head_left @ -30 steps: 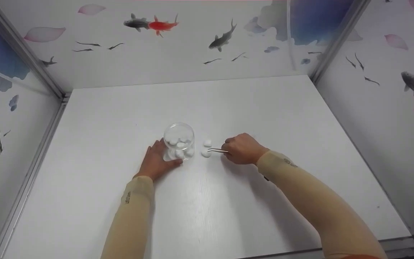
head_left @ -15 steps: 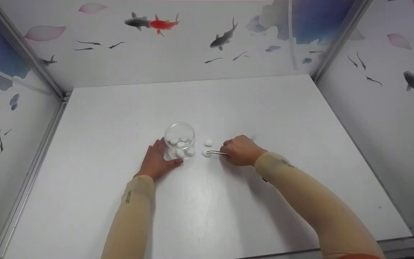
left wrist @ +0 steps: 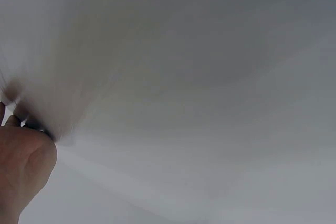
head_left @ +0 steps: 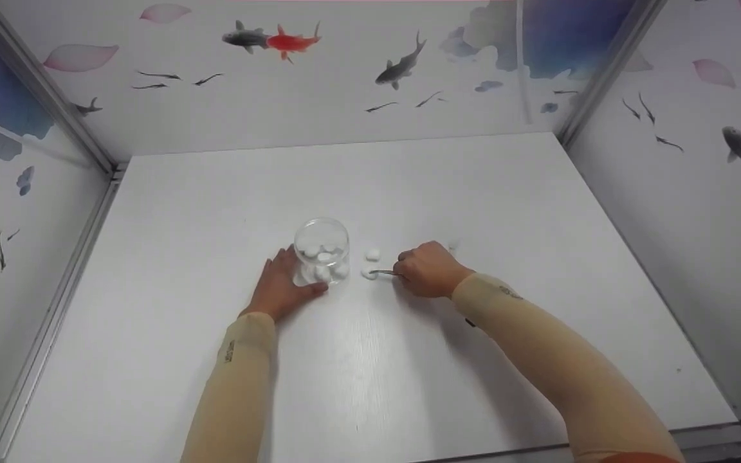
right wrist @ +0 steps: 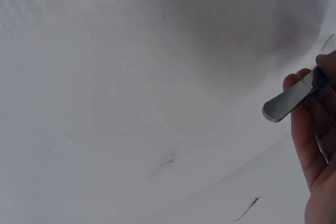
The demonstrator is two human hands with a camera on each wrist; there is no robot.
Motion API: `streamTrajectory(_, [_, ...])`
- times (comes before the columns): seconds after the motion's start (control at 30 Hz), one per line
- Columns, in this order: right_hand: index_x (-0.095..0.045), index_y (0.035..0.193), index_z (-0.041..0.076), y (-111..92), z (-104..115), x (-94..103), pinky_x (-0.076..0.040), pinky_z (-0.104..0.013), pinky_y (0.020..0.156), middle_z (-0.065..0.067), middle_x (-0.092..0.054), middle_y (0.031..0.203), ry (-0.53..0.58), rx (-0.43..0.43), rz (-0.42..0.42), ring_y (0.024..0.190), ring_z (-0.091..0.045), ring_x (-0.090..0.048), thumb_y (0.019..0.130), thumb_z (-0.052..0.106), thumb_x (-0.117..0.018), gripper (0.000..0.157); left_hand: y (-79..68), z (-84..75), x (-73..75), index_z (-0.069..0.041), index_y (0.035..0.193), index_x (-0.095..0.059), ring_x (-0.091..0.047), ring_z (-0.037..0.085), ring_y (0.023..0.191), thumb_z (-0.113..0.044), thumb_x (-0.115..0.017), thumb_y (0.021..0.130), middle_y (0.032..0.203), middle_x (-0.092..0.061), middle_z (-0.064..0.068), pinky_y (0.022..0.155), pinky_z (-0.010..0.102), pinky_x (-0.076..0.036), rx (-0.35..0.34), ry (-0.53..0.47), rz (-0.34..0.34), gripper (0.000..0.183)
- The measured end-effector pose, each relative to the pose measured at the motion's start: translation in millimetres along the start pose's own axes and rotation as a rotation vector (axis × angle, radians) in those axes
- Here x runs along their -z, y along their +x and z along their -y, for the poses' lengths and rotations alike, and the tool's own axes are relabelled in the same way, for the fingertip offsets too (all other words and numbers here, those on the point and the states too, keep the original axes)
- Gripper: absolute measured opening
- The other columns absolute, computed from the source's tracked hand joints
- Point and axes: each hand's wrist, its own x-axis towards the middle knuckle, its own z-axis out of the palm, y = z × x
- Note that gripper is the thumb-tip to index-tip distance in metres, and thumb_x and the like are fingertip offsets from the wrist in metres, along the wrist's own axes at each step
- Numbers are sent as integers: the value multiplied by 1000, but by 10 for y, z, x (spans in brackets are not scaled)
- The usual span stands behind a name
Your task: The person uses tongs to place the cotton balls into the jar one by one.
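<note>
In the head view, my left hand (head_left: 280,283) holds a clear round jar (head_left: 322,230) from its left and near sides, thumb across the front. Several white cotton balls (head_left: 323,273) lie inside it. My right hand (head_left: 431,270) pinches metal tweezers (head_left: 383,272), whose tips point left and meet the nearer of two loose cotton balls (head_left: 368,274) on the table. The farther cotton ball (head_left: 372,255) sits just behind. The right wrist view shows the tweezers' broad rear end (right wrist: 286,104) sticking out of the hand. Only the thumb side of my left hand (left wrist: 26,161) shows in the left wrist view.
A white table (head_left: 345,186) spreads beneath both hands. White panels printed with fish (head_left: 290,43) and petals wall it at the back and sides, with metal posts (head_left: 592,77) at the corners. A small pale patch (head_left: 453,245) shows behind my right hand.
The tweezers' tips have come together at the nearer cotton ball, after standing apart a second ago. My right hand has shifted slightly left and nearer. My left hand and the jar stay put.
</note>
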Motion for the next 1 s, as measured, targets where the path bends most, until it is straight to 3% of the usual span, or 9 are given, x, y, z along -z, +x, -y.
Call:
streamTrajectory(0.5, [-77, 81, 12, -156, -149, 154, -49, -33, 42, 2, -67, 71, -2, -33, -107, 49, -14, -56, 84, 7, -70, 9, -15, -5, 11, -14, 160, -22, -9, 28, 151, -65, -77, 75, 163, -23, 11, 123, 38, 3, -14, -30, 5, 113])
streamTrajectory(1.0, [-78, 86, 11, -161, -196, 242, -51, -33, 45, 1, -67, 72, -2, -54, -82, 52, -15, -57, 87, 8, -68, 11, -22, -35, 29, -9, 159, -24, -12, 30, 151, -62, -78, 76, 161, -26, 15, 123, 38, 3, -26, -22, -6, 112])
